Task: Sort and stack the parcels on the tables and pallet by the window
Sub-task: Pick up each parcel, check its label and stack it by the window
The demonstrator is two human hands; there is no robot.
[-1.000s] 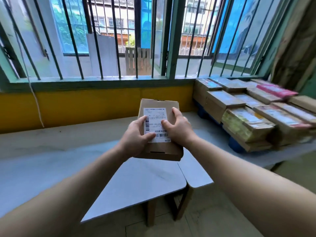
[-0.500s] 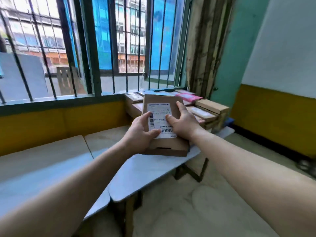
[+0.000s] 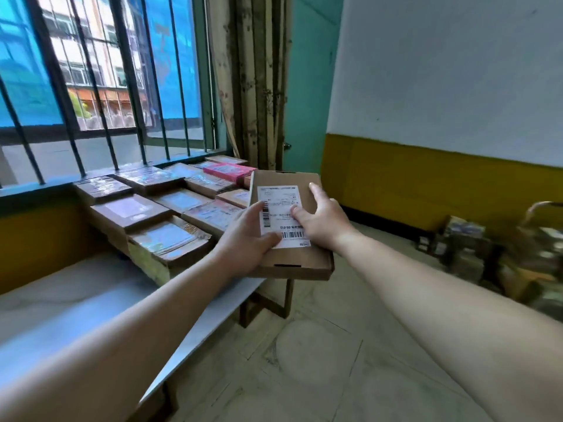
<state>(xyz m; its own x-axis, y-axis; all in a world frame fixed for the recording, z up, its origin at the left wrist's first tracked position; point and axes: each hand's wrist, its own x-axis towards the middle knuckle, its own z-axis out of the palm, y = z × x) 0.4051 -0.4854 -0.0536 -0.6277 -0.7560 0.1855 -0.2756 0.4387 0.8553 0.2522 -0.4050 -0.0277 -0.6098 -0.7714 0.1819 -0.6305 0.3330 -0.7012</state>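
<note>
**A:** Where does the sorting stand right now?

**B:** A person holds one flat brown parcel (image 3: 289,229) in both hands, level, in the air above the right end of the desk (image 3: 76,300). The left hand (image 3: 246,239) has a grip with its thumb curled over the white shipping label and its fingers under the near left edge. The right hand (image 3: 323,219) clamps the right edge, its fingers lying across the label. Both grips pinch the box; neither is spread loose.

**A:** And the rest of the parcels?

**B:** A stack of parcels (image 3: 158,208) sits by the barred window (image 3: 100,86), on the far end of the desk, laid in tidy rows, one layer over another. A pink parcel (image 3: 228,172) lies near the back. The held box hangs just beside the stack's right edge, not yet set down.

**A:** So mostly done?

**B:** Well under way, I would judge. More goods (image 3: 502,257) sit blurred on the floor at the right; whether they belong to the job I cannot tell.
</note>
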